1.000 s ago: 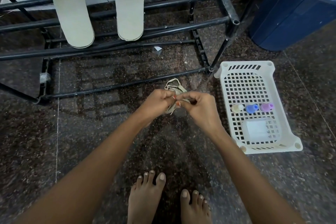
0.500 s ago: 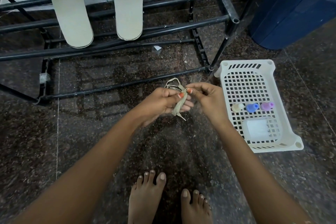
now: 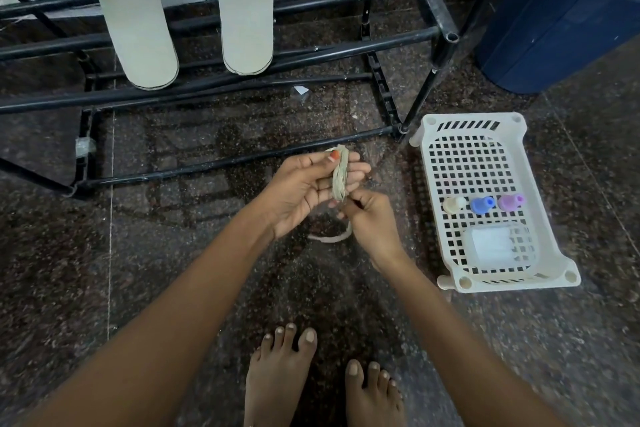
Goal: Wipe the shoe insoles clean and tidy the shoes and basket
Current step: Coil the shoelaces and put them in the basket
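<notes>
Two pale insoles, one on the left and one beside it, lean on the black shoe rack. My left hand holds a folded beige shoelace bundle across its fingers, thumb pressing the top. My right hand sits just below, pinching the lace's loose end, which loops down toward the floor. A white plastic basket stands on the floor to the right, apart from both hands.
Inside the basket lie three small bottles, cream, blue and purple, and a clear box. A blue bin stands at the back right. My bare feet are on the dark speckled floor.
My left hand has turned palm up with the lace laid over its fingers. My right hand dropped below it, drawing a loose end down into a hanging loop.
</notes>
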Available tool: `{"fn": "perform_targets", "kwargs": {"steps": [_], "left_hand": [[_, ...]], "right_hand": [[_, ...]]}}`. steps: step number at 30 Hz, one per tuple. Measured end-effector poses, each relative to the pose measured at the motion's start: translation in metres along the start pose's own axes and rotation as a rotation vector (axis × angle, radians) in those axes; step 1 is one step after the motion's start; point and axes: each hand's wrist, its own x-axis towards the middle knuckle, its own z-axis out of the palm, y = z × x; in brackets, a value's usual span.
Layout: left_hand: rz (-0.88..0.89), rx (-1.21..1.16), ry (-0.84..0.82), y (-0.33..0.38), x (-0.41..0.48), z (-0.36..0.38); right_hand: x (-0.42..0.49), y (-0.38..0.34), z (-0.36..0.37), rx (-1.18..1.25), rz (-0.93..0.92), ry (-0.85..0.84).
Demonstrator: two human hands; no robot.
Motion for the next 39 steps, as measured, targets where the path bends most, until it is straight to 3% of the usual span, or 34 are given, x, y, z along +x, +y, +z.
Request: {"fn": "perform_targets", "kwargs": {"steps": [6, 13, 19, 25, 39], "left_hand": [[0.031, 0.027, 0.055, -0.004, 0.003, -0.002], [0.047, 0.305, 0.125, -0.011, 0.007, -0.009], [0.009, 0.532, 0.156, -0.017, 0.01, -0.016], [-0.026, 0.773, 0.123, -0.018, 0.008, -0.019], [-0.148, 0.48, -0.045, -0.012, 0.002, -0.011]], "right_hand": [[-0.007, 0.002, 0.007, -0.214, -0.1, -0.056], [-0.013, 0.0, 0.005, -0.356, -0.173, -0.077], [-0.011, -0.002, -0.002, -0.4, -0.185, -0.048], [-0.005, -0.008, -0.011, -0.251, -0.163, 0.026], [0.007, -0.02, -0.029, -0.052, -0.134, 0.067]]}}
